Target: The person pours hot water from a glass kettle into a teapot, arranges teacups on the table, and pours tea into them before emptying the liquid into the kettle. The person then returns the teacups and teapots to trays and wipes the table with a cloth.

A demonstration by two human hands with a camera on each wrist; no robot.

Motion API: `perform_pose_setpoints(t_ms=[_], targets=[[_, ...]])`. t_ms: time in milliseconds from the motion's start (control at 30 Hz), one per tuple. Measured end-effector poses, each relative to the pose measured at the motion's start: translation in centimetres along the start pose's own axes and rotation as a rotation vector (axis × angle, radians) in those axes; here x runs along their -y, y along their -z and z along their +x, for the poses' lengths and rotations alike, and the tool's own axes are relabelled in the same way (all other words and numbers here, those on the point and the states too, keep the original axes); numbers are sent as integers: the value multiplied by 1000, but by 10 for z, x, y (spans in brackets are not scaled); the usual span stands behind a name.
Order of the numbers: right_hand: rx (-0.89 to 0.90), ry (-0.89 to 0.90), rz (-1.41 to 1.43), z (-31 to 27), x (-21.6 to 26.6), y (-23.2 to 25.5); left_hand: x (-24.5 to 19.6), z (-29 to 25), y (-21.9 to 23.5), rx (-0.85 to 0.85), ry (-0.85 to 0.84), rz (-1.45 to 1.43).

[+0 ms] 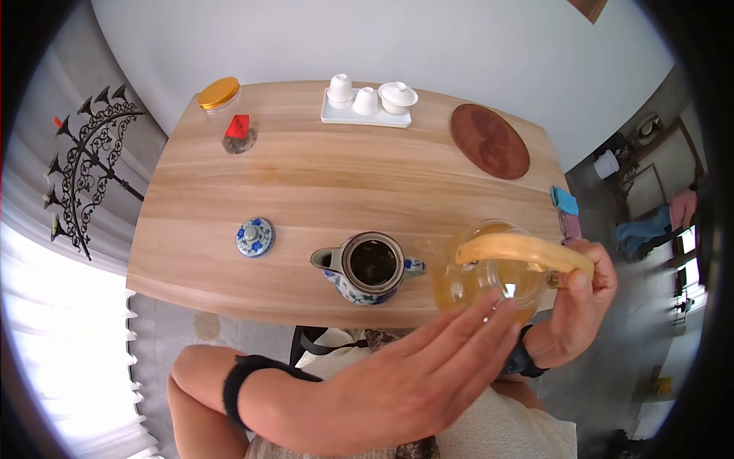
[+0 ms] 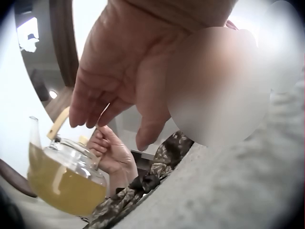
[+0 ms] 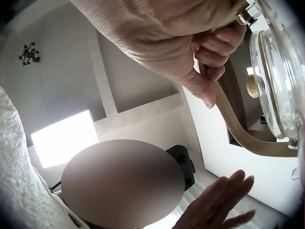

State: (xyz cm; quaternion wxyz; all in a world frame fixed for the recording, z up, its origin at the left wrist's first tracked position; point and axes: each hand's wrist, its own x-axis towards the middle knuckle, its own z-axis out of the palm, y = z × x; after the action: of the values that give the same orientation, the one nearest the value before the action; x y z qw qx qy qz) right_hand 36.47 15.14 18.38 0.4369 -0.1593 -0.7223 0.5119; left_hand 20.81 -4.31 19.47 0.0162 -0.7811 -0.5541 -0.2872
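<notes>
My right hand (image 1: 592, 287) grips the rear end of the curved wooden handle (image 1: 527, 251) of a glass teapot (image 1: 451, 289), which holds yellow liquid. In the left wrist view the glass teapot (image 2: 66, 183) is held up, its spout pointing up. My left hand (image 1: 417, 382) is held with straight fingers close by the teapot's lid; in the right wrist view the left hand (image 3: 217, 202) is apart from the glass. To the left of the glass spout, a blue-and-white porcelain teapot (image 1: 359, 291) stands uncovered, dark inside. Its blue-flowered lid (image 1: 254, 237) lies further left on the table.
At the back of the wooden table (image 1: 306, 183) are a gold-lidded jar (image 1: 220, 93) and a white tray (image 1: 336, 118) with white cups (image 1: 366, 99) and a lidded bowl (image 1: 398, 96). A round brown board (image 1: 489, 141) and folded cloths (image 1: 564, 200) lie to the right.
</notes>
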Motion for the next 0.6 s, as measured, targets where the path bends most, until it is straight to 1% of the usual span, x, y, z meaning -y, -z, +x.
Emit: perform_pose_setpoints(t_ms=[33,67,100,167,200,267,367,400,467,600], targets=[[6,-1,0,-1,-1,-1,-2,7,-8,-91,-13,99],[-37,-17,14,-3,-1,-3,-3,15,-17,-182,-26,199],[-78,-34,26,-4,-1,-5,-5,23,-28,-186,-18,199],[-66,-27,13,-5,0,-6,-8,37,-46,-223,87,224],[-64,-17,1,-4,1,-7,-9,41,-52,-228,94,224],[-65,-8,13,-4,3,-13,-10,46,-59,-295,165,205],[-76,-3,0,-3,8,-17,-10,47,-71,-295,222,195],[-83,-7,-22,-3,9,-18,-9,48,-74,-300,230,191],[-80,-7,-16,-2,10,-19,-8,50,-78,-376,227,209],[-68,-16,6,0,14,-26,-7,49,-82,-395,247,172]])
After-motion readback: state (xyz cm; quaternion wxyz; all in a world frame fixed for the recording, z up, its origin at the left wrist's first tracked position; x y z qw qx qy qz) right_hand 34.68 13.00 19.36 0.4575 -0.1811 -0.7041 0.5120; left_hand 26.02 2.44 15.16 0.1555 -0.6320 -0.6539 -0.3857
